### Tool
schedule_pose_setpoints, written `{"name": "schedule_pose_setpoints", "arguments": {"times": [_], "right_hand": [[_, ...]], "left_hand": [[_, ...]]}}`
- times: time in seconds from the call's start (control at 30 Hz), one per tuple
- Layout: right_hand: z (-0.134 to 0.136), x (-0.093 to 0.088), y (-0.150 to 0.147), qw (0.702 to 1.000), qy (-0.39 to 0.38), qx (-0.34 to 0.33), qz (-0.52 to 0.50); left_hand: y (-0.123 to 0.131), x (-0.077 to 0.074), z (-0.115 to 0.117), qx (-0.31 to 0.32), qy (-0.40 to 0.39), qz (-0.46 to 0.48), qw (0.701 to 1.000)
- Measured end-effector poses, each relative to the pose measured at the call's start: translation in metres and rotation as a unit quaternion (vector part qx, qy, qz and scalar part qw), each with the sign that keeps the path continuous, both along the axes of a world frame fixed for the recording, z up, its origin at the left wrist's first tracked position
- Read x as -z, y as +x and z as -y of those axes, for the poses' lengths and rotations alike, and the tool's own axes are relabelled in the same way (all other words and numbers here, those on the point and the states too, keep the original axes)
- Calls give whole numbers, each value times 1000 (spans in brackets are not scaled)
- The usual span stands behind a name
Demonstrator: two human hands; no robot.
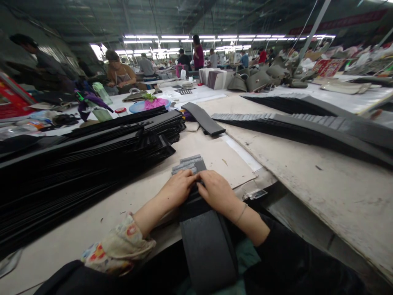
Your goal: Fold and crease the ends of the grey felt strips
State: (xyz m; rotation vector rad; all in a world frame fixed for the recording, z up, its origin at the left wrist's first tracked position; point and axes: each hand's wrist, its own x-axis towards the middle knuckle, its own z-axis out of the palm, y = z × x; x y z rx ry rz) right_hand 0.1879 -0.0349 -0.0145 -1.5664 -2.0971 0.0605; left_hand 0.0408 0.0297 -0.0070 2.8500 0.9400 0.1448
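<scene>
Close together over the work table, both my hands bend onto a dark grey strip (208, 246) that hangs toward my lap. My left hand (178, 186) has its fingers curled at the strip's far end. From the other side my right hand (217, 190) pinches the same spot, its thumb and fingers drawn in. Just past my fingertips lie several overlapped light grey strip ends (188, 163). The exact edge under my fingertips is hidden.
A tall stack of black strips (92, 172) fills the left side. Fanned grey strips (276, 123) lie on the right table, and a short stack of strips (204, 119) sits ahead. Beyond are a blue basin (136, 107), a green bottle (102, 93) and people working.
</scene>
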Motion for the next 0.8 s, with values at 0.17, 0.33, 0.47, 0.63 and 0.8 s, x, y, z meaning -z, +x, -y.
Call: {"name": "schedule_pose_setpoints", "arguments": {"times": [0.17,0.33,0.47,0.63,0.8], "right_hand": [[-15,0,9,999,-38,-15,-26],[-19,-3,4,996,-74,-16,51],[-18,-7,2,989,-63,-39,128],[-23,-10,2,985,-57,-66,152],[-31,-10,-4,985,-56,-96,134]], "left_hand": [[-2,8,2,-21,17,38,999],[-1,11,4,-34,23,57,998],[-12,7,-3,-20,-45,90,995],[-40,2,-9,-62,-119,123,983],[-50,8,-4,-103,-136,162,972]]}}
